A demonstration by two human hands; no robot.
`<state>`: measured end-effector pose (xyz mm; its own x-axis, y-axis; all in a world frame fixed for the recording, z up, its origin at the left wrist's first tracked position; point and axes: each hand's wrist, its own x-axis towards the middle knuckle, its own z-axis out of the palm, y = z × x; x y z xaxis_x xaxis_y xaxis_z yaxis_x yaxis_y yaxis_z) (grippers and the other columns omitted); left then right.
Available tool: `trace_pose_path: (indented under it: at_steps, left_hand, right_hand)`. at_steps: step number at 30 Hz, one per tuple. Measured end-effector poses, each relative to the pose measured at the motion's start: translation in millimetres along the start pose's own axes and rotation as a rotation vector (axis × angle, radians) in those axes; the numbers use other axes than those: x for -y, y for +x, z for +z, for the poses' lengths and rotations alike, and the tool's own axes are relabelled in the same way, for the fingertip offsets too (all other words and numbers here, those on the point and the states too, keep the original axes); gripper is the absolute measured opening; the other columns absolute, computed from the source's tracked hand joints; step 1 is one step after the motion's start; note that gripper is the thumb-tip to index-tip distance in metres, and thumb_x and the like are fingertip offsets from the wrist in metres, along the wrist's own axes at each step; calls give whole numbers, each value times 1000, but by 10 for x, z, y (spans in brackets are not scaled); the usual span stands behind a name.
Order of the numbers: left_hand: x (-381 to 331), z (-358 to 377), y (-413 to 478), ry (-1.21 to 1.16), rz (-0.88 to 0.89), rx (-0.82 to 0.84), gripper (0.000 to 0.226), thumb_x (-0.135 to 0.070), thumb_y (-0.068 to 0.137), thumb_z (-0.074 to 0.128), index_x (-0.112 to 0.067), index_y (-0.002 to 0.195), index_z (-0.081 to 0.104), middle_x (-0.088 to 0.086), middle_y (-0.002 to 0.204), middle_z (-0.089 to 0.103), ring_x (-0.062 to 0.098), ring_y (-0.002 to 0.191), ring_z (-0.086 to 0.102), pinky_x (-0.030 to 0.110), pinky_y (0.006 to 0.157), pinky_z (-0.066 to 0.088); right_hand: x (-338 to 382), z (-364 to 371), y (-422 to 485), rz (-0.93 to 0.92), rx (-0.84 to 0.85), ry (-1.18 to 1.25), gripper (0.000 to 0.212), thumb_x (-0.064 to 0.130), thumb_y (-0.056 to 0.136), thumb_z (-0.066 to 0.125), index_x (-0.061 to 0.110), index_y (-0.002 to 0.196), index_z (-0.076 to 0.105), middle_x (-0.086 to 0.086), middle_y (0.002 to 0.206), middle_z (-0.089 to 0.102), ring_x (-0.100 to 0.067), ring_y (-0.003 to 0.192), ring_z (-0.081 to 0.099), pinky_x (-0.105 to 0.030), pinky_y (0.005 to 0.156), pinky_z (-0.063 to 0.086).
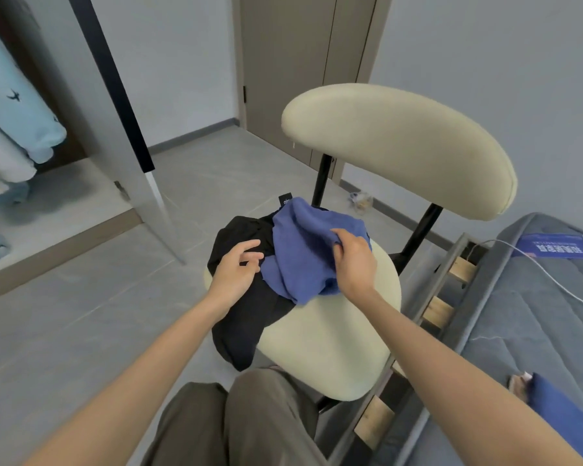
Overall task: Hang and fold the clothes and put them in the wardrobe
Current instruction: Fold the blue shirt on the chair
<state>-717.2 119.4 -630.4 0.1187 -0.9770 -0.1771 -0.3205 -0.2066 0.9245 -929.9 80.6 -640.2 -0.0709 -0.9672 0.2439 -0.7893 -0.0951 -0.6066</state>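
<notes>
A crumpled blue garment (303,250) lies on a black garment (246,317) on the seat of a cream chair (334,348). My right hand (354,260) pinches the blue cloth near its top fold. My left hand (238,267) hovers over the black garment at the blue one's left edge, fingers loosely spread and holding nothing. The black garment hangs over the seat's left front edge. At the far left, the open wardrobe (64,203) holds hanging light-blue and white clothes (11,122).
The chair's backrest (398,146) rises behind the clothes. A grey mattress (535,314) on a slatted bed frame lies to the right, with a white cable, a leaflet and another blue cloth (566,412). A closed door stands behind. Grey tiled floor spreads on the left.
</notes>
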Motion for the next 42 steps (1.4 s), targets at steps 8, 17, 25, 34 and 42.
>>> trace_pose_path:
  at_steps: [8, 17, 25, 34, 42]
  left_hand:
    - [-473, 41, -199, -28, 138, 14, 46, -10, 95, 48, -28, 138, 41, -12, 110, 59, 9, 105, 58, 18, 79, 47]
    - [-1268, -109, -634, -54, 462, 5, 80, -35, 85, 67, -48, 144, 15, -15, 144, 23, 6, 125, 32, 26, 97, 34]
    - [-1456, -5, -1115, 15, 539, 435, 109, -53, 64, 79, -54, 141, 3, -39, 141, 20, -10, 132, 30, 10, 98, 34]
    - [-1306, 162, -1601, 289, 800, -278, 101, -77, 46, 70, -47, 131, 25, -13, 129, 12, 7, 121, 12, 36, 101, 27]
    - [-1365, 9, -1455, 392, 731, -387, 13, -24, 90, 58, -12, 87, 57, -2, 93, 38, 17, 89, 35, 34, 81, 41]
  right_hand:
    - [583, -922, 202, -109, -142, 331, 25, 16, 100, 38, 25, 88, 59, 0, 62, 62, -16, 54, 62, -37, 62, 54]
    - [1426, -1876, -14, -296, -209, 502, 27, 21, 100, 41, 28, 79, 56, 7, 55, 56, -9, 54, 54, -21, 59, 47]
    - [1805, -2314, -182, -27, -172, 832, 21, 24, 100, 45, 11, 83, 49, -1, 50, 58, -9, 44, 60, -19, 49, 49]
    - [2008, -2525, -381, 134, -113, 1344, 17, 16, 100, 46, 6, 88, 53, -6, 57, 69, -14, 56, 69, -19, 51, 53]
    - [2062, -2646, -438, 76, -181, 1329, 18, 15, 100, 46, 4, 88, 55, -10, 74, 70, -19, 65, 72, -21, 58, 56]
